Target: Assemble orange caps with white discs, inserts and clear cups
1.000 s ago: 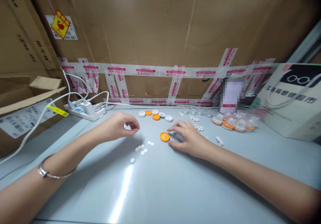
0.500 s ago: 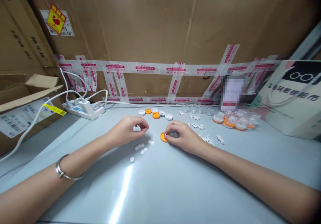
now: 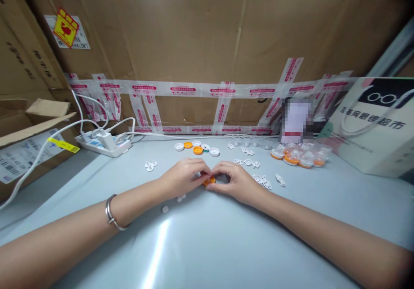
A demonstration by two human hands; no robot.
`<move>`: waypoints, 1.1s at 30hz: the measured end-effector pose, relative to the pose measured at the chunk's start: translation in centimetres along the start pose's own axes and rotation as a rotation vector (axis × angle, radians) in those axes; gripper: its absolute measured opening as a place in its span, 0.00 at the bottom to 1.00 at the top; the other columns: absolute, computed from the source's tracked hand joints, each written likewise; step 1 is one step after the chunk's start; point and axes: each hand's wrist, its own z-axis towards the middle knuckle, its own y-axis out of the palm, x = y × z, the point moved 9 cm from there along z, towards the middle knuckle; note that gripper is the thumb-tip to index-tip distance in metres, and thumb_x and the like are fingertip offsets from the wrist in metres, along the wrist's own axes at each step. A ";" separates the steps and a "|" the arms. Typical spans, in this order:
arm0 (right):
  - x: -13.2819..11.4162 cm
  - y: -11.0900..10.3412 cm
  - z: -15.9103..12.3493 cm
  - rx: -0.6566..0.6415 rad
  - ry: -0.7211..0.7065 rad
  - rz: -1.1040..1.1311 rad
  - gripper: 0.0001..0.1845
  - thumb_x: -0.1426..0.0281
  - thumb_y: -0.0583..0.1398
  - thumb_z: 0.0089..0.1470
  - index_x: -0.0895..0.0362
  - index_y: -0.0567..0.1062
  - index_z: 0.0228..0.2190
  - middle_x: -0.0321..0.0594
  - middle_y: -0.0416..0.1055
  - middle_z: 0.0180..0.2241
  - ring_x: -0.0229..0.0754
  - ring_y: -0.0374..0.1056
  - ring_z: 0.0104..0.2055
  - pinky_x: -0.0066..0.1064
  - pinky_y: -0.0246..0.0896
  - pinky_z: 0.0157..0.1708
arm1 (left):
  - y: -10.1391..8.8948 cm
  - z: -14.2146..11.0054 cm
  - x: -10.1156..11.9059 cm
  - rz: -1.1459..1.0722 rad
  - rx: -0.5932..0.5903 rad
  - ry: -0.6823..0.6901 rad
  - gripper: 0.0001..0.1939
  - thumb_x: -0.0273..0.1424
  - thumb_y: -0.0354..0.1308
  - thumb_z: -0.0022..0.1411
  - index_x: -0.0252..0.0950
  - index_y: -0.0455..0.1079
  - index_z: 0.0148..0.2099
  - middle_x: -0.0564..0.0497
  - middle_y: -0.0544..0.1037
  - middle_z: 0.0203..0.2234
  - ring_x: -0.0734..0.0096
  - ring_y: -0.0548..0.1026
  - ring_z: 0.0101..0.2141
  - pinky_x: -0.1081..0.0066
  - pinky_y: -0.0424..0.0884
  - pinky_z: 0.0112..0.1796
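Note:
Both hands meet at the middle of the grey table point(image 3: 210, 237). My right hand point(image 3: 237, 181) pinches a small orange cap point(image 3: 209, 180) by its edge, holding it just above the table. My left hand point(image 3: 184, 177), fingers curled, presses its fingertips against the same cap; what it carries between them is hidden. Several small white discs point(image 3: 179, 199) lie under and beside my left hand. A silver bracelet point(image 3: 111, 213) sits on my left wrist.
A row of white and orange caps point(image 3: 196, 147) lies behind the hands. Small printed white tabs point(image 3: 248, 162) are scattered to the right, with clear orange-based containers point(image 3: 299, 156) and a paper bag point(image 3: 371, 125) beyond. A power strip point(image 3: 103, 142) and cardboard boxes point(image 3: 29, 138) stand at left.
My left hand has moved right to meet the right hand at the orange cap. My right hand went from resting flat beside the cap to pinching it. The camera has shifted slightly.

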 end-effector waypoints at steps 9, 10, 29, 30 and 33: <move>0.3 -0.1 0.0 0.025 -0.029 0.008 0.08 0.68 0.63 0.45 0.56 0.76 0.31 0.38 0.73 0.32 0.39 0.68 0.36 0.31 0.61 0.39 | 0.6 -0.3 -0.6 0.018 0.009 0.063 0.05 0.26 0.52 0.60 0.35 0.69 0.35 0.53 0.77 0.30 0.74 0.73 0.33 0.73 0.62 0.37; 0.2 -0.1 0.0 0.024 -0.029 0.007 0.08 0.68 0.63 0.45 0.56 0.76 0.31 0.38 0.73 0.32 0.39 0.68 0.36 0.31 0.61 0.39 | 0.6 -0.3 -0.5 0.020 0.005 0.071 0.05 0.26 0.52 0.60 0.35 0.70 0.35 0.53 0.77 0.30 0.74 0.73 0.33 0.74 0.62 0.37; -1.0 -1.4 -1.1 0.061 -0.092 -0.004 0.08 0.69 0.62 0.48 0.55 0.75 0.34 0.39 0.75 0.34 0.40 0.70 0.37 0.32 0.63 0.39 | -0.6 -2.4 0.1 0.087 -0.089 0.105 0.13 0.28 0.48 0.64 0.39 0.69 0.48 0.50 0.76 0.41 0.71 0.73 0.41 0.70 0.65 0.43; -1.1 -1.4 -1.2 0.057 -0.114 -0.009 0.08 0.69 0.62 0.48 0.55 0.75 0.34 0.39 0.75 0.34 0.40 0.70 0.37 0.32 0.63 0.40 | -0.4 -2.6 0.2 0.099 -0.101 0.112 0.14 0.28 0.47 0.64 0.40 0.68 0.50 0.50 0.76 0.42 0.71 0.73 0.41 0.69 0.65 0.44; -1.0 -1.1 -1.3 0.055 -0.159 -0.017 0.08 0.68 0.61 0.50 0.53 0.76 0.35 0.39 0.76 0.35 0.41 0.70 0.38 0.34 0.63 0.42 | -0.1 -2.8 0.3 0.130 -0.115 0.123 0.15 0.27 0.47 0.64 0.41 0.67 0.51 0.50 0.75 0.44 0.71 0.73 0.42 0.68 0.65 0.44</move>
